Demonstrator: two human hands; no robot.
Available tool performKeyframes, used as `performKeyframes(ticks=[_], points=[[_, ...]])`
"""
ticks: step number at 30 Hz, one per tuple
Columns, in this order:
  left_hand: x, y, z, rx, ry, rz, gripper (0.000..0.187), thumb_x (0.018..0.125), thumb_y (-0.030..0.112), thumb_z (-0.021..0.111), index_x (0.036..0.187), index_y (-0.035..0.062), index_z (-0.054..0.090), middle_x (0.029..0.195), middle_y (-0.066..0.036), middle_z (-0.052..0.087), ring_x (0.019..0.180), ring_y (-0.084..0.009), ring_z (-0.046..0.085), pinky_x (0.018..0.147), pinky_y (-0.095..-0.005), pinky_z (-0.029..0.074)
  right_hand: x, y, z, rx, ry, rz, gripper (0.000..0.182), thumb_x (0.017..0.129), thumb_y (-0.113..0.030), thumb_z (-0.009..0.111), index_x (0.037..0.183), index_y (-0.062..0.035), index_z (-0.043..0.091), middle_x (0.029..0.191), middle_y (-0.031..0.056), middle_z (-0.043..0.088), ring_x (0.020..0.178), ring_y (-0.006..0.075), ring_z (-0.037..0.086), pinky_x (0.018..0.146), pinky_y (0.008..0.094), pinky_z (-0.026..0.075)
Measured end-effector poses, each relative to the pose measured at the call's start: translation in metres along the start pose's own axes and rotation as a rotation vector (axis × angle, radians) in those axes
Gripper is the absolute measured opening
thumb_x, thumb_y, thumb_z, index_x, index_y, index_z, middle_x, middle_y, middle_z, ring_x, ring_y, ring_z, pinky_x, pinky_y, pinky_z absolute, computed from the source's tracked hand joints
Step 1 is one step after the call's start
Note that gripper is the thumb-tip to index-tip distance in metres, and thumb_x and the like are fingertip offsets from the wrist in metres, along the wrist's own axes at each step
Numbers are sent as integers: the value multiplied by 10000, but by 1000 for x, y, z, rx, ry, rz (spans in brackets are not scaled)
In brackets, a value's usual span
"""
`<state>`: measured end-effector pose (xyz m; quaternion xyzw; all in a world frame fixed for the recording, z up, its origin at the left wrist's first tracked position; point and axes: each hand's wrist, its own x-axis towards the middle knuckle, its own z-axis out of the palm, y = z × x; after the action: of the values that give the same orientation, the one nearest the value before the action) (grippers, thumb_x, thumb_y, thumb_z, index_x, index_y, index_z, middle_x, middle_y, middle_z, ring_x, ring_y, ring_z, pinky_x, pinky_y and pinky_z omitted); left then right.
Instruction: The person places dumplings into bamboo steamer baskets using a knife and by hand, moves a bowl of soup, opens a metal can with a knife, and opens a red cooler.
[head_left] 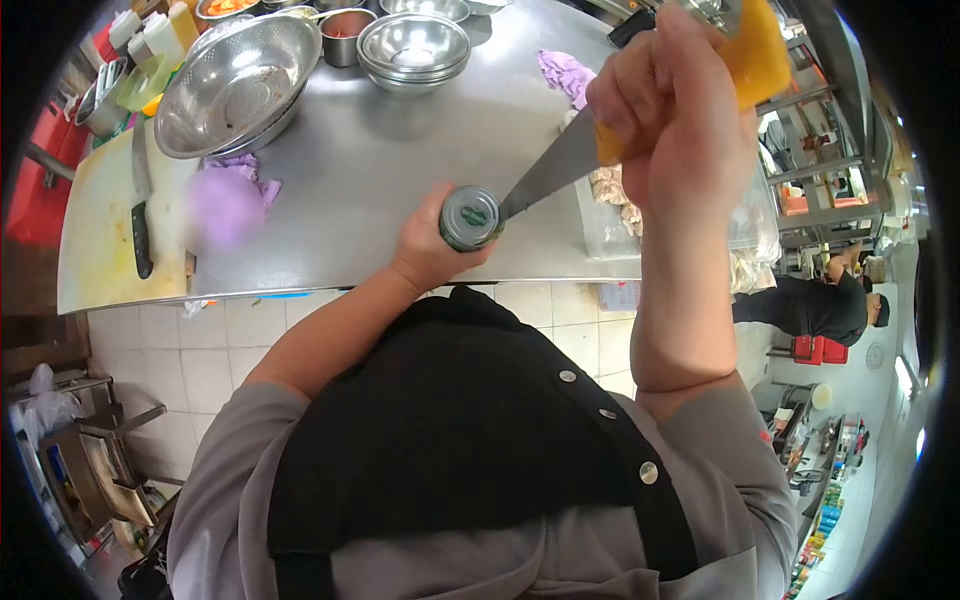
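Observation:
On the steel table a small can (472, 217) with a silver lid stands near the front edge. My left hand (430, 238) is wrapped round its side. Raised at the upper right, my right hand (685, 110) grips the yellow handle (758, 55) of a knife. The wide grey blade (560, 160) slants down to the left, and its tip meets the right side of the can's rim. Whether the tip has pierced the metal is too small to tell.
Steel colanders (240, 90), stacked bowls (413, 45) and purple cloths (225, 205) lie on the table. A cutting board (110, 225) holds a black-handled knife (141, 215). A clear tray (610, 235) of food sits at the right. Another person (820, 308) stands far right.

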<state>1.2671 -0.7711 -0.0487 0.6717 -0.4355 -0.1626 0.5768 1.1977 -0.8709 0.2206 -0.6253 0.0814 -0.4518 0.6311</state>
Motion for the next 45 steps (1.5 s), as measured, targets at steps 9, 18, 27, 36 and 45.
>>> performKeyframes(ticks=[9, 18, 27, 36, 45], points=[[-8, -22, 10, 62, 64, 148, 856, 651, 264, 970, 1335, 29, 512, 1134, -153, 687, 1048, -282, 703, 929, -382, 557, 125, 88, 6, 242, -590, 663, 422, 1015, -304, 622, 662, -187, 422, 487, -37, 392, 390, 123, 364, 420, 307, 342], [-11, -8, -4, 18, 158, 30, 855, 670, 245, 960, 1355, 32, 496, 1164, -153, 654, 1068, -300, 671, 946, -402, 539, 59, 31, 4, -33, 11, 296, 418, 986, -295, 632, 665, -173, 394, 524, -39, 338, 423, 126, 344, 440, 305, 330], [-7, -26, 8, 70, 189, 157, 883, 627, 273, 970, 1332, 0, 513, 1153, -182, 656, 1044, -347, 678, 917, -412, 557, -16, -7, -7, 1, -125, -45, 312, 1022, -198, 594, 749, -94, 484, 609, 3, 404, 508, 113, 356, 485, 292, 315], [-5, -27, 8, 86, 213, 201, 891, 625, 300, 965, 1339, 7, 521, 1144, -182, 676, 1037, -359, 689, 915, -431, 565, -14, -21, -7, -104, -245, -3, 402, 1073, -280, 453, 710, -146, 344, 607, -24, 291, 556, 120, 309, 615, 326, 315], [1, -17, -2, 49, 59, 113, 892, 625, 281, 972, 1348, 13, 525, 1116, -168, 694, 1014, -339, 701, 904, -404, 568, 85, 32, 21, -46, -323, 415, 458, 993, -297, 631, 632, -192, 369, 500, -47, 360, 403, 120, 367, 434, 302, 362]])
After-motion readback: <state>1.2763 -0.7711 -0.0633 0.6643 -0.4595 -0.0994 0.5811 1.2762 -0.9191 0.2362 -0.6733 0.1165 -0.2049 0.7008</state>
